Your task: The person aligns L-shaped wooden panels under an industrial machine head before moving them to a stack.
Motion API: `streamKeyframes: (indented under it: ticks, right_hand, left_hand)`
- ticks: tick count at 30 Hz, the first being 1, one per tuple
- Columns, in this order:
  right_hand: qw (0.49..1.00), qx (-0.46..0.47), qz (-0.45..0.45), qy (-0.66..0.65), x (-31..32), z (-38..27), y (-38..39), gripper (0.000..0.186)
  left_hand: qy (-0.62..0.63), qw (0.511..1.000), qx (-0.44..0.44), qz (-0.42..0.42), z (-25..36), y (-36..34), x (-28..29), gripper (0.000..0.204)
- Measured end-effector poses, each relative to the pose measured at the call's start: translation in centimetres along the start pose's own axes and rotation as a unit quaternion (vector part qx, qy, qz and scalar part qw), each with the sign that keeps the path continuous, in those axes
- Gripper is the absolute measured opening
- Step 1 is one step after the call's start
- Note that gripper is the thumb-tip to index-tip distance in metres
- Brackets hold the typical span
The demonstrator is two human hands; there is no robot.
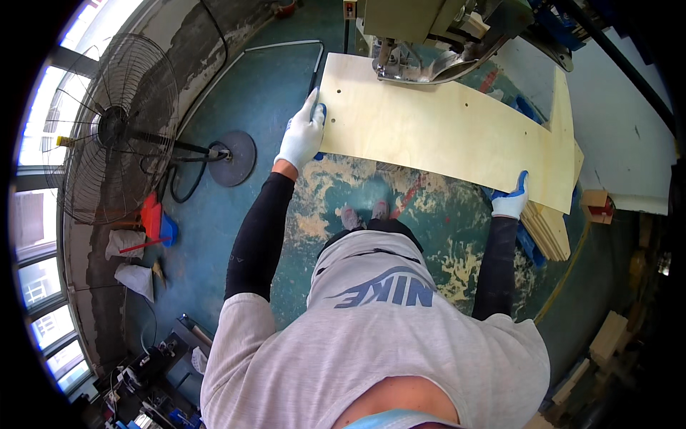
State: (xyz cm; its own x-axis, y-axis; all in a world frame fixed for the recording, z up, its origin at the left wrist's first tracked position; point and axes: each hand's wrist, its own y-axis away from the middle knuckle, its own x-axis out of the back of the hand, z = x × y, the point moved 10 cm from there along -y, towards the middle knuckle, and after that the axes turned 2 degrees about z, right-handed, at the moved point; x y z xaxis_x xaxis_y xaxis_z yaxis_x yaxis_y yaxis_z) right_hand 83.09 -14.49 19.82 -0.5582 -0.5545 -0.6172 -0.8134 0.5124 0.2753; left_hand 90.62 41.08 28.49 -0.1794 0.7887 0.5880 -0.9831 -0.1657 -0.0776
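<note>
Head view shows a big plywood board (429, 125), stretching from 12 o'clock to 2 o'clock. Its top edge goes out of sight under the metal arm of a green machine (414, 20) at 1 o'clock, and the machine's top is cut off. More boards sit in a stack (549, 236) at 3 o'clock, mostly hidden under the big board, so I can't count them. The black parts (143, 379) near 8 o'clock are dark and jumbled, hard to make out.

Both hands wear white and blue gloves. At 11 o'clock, the left hand (301, 137) is partly closed, gripping the board's short edge; some fingers are hidden. Near 3 o'clock, the right hand (509, 201) grips the board's near edge, with its blue thumb on top. Its other fingers are mostly out of sight.
</note>
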Motion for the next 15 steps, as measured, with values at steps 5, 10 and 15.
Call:
streamKeyframes:
  ticks: [5,10,15]
  right_hand:
    - [0.998,-0.011,0.057,0.006,0.6,1.3,-0.6,0.05]
    - [0.998,-0.014,0.065,0.009,1.4,1.3,-0.8,0.052]
    - [0.993,-0.005,-0.063,-0.103,-2.0,3.2,-0.7,0.056]
  left_hand:
    - [0.036,0.998,0.041,-0.022,-1.5,-0.8,-0.9,0.048]
    - [0.044,0.998,0.048,-0.026,-2.4,-0.6,-1.1,0.047]
    - [0.034,0.999,0.016,0.024,-2.2,-1.0,-0.1,0.046]
